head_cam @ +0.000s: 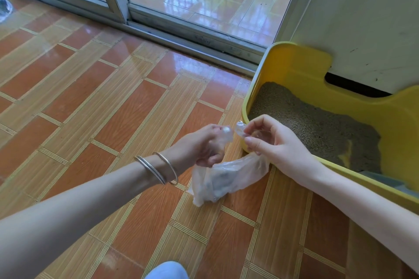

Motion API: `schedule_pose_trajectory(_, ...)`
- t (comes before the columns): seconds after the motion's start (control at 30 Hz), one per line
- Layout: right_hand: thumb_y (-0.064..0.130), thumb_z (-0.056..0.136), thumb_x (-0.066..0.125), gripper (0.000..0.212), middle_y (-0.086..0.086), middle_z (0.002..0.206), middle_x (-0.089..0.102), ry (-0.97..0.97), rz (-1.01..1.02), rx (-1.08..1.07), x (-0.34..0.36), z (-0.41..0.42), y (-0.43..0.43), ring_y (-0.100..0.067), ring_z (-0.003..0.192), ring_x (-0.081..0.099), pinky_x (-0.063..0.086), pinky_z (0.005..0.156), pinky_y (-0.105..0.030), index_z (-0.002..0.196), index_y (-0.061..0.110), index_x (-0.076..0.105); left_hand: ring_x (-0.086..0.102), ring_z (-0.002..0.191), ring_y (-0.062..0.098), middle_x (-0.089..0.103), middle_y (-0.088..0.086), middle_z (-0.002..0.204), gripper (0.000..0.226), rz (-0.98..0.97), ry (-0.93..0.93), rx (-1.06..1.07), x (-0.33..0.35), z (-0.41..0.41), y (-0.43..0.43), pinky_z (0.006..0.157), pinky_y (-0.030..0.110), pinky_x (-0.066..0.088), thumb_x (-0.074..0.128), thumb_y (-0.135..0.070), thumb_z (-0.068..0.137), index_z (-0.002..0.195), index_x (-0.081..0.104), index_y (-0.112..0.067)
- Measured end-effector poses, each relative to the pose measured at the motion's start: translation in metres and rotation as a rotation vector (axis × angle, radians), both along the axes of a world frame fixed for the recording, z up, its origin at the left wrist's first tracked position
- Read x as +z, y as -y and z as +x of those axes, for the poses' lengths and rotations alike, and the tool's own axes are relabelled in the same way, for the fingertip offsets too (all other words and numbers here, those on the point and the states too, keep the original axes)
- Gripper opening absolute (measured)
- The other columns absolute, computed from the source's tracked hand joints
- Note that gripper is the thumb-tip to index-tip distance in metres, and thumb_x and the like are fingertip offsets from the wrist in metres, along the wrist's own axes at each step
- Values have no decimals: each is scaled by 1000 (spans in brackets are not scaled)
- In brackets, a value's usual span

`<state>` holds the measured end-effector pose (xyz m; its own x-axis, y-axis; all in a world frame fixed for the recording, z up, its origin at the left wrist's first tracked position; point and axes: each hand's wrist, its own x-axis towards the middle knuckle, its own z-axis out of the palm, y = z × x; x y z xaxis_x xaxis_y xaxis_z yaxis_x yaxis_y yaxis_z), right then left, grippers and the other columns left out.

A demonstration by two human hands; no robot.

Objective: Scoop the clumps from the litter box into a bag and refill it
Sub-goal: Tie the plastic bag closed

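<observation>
Left hand point(203, 145) at centre frame, two bangles point(158, 169) on its wrist, fingers closed on one twisted end of a clear plastic bag point(223, 180) sagging below both hands onto the tiled floor point(90, 97), right hand point(269, 140) pinching the other end, yellow litter box point(294, 68) with grey litter point(317, 124) at right.

single head view, worn high, tilted forward and down at tiled floor point(108, 102). close over forearms; yellow litter box point(294, 70) at right, sliding door track point(181, 34) beyond it.
</observation>
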<state>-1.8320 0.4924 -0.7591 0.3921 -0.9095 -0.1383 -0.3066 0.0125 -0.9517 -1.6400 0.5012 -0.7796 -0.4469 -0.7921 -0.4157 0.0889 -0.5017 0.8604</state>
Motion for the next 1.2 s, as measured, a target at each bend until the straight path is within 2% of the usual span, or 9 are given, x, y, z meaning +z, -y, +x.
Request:
schedule_pose_trajectory(0.07,5,87,58,7,-4,80,68,-26,-56,24,1,1,-1,-7,72,64,48,66,-19,94,7,60,36,43,9,46,0,49,43,1,21,0,2,2,-2,40,15,27,51,-21,73,114,49,-13)
schedule_pose_trajectory(0.17,4,87,59,7,-4,83,70,-36,-115,36,1,2,-3,-9,78,68,51,73,-19,92,7,63,35,45,8,51,0,61,45,-30,21,-2,3,3,-5,47,14,36,59,-17,72,115,49,-17)
schedule_pose_trajectory(0.27,2,86,61,5,-4,85,71,-79,-193,82,-1,3,-5,-8,80,68,53,76,-24,89,6,63,31,39,4,43,6,64,41,-61,-1,-13,2,2,-7,48,12,37,62,-17,74,111,46,-16)
schedule_pose_trajectory(0.37,5,85,63,6,0,78,67,-104,-258,106,-5,5,-7,-7,73,64,50,71,-23,84,10,59,32,39,3,44,8,67,33,-107,14,-11,2,-1,-8,46,9,35,65,-15,78,104,45,-14)
schedule_pose_trajectory(0.53,8,79,59,14,-10,69,57,-116,-272,110,-6,7,-8,-30,65,52,43,62,-36,78,17,49,43,53,7,52,-1,62,21,-208,77,35,-6,-2,-8,49,14,33,68,-25,80,86,50,-16)
schedule_pose_trajectory(0.67,13,76,67,17,3,83,61,-146,-272,212,-1,6,-6,-6,72,54,44,71,-26,89,18,57,42,48,4,48,3,63,19,-186,74,93,-8,-5,-8,45,11,32,59,-27,78,86,48,-15)
schedule_pose_trajectory(0.9,24,72,78,18,3,92,54,-200,-278,268,-4,4,-9,-7,85,54,36,73,-11,86,24,65,40,48,7,43,17,77,21,-177,125,67,-9,-3,-10,47,14,31,61,-33,82,88,48,-17)
schedule_pose_trajectory(1.1,30,70,78,23,-3,94,51,-162,-256,268,-4,7,-12,-16,82,53,40,73,-13,86,21,64,37,65,20,40,15,81,21,-179,119,63,-7,-3,-10,58,27,30,60,-34,87,88,48,-17)
schedule_pose_trajectory(1.2,39,78,68,18,2,91,50,-143,-217,247,-6,7,-12,-10,84,52,39,75,-17,83,25,60,40,66,21,43,15,80,16,-166,96,52,-6,-3,-11,57,21,34,56,-26,92,89,45,-14)
